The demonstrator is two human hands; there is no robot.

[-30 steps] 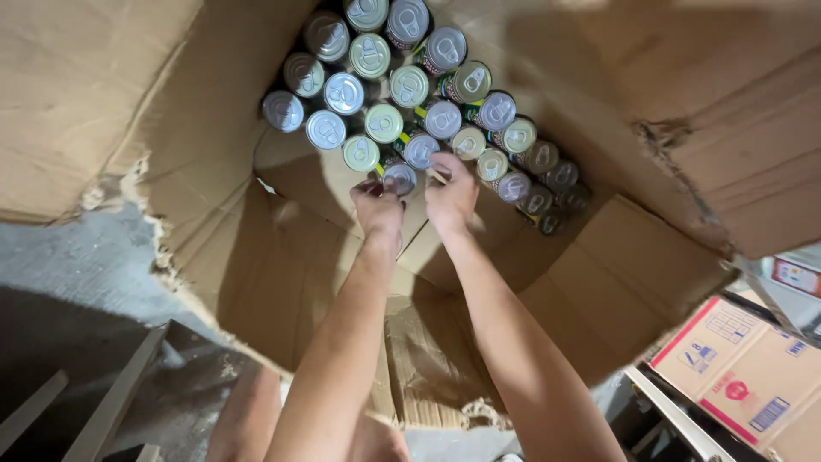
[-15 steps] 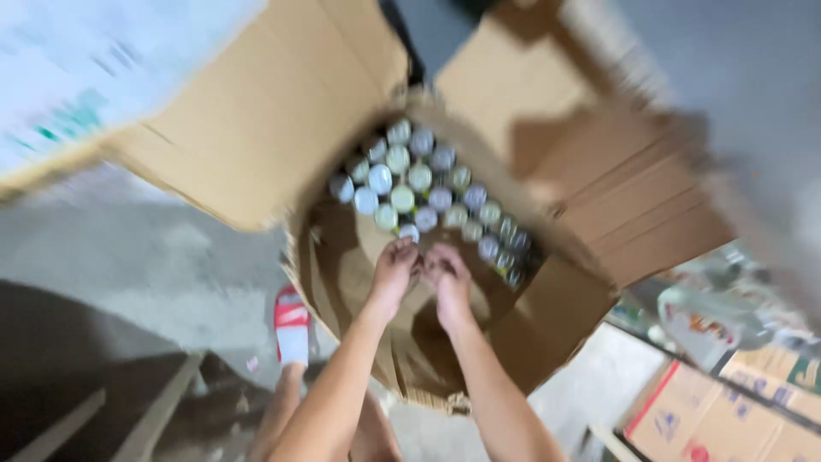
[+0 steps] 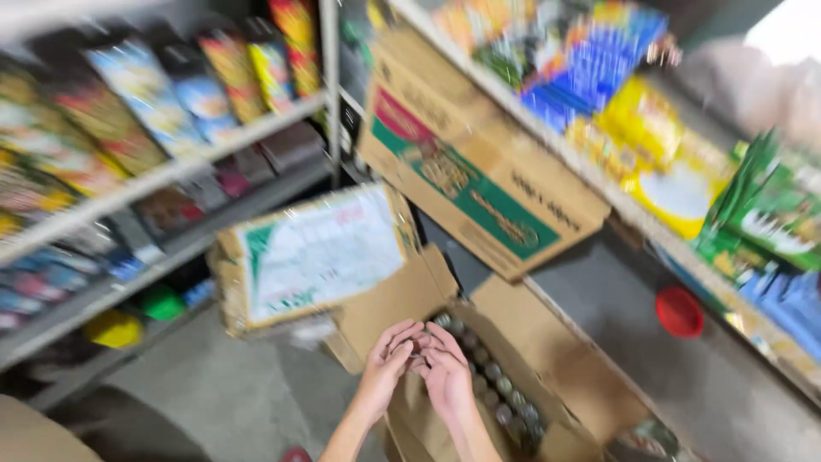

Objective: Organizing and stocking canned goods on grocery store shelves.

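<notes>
The view has swung up and away since a second ago: then it looked straight down into the open cardboard box (image 3: 479,385), packed with rows of round tins; now the box sits low and near, and shelves fill most of the picture. The left hand (image 3: 389,359) and right hand (image 3: 446,376) were both down among the tins at the near edge of the rows; now they are raised together just above the box's far left corner, fingers curled and touching. They seem to close on one tin (image 3: 419,346) between them, but blur makes it impossible to tell for sure. That suggests a tin has been lifted out of the rows, while the remaining tins (image 3: 496,389) stay in the box.

Much is hard to read. The whole frame is smeared by motion. A second box (image 3: 479,171) leans to the far right of the open one, and a flap with a pale label (image 3: 316,252) stands to the left. The shelf on the left (image 3: 171,175) and the one on the right (image 3: 599,192) hold colourful packets whose kinds cannot be told. A red round thing (image 3: 680,310) lies on the floor at right, unidentifiable. The forearms are cut off by the bottom edge.
</notes>
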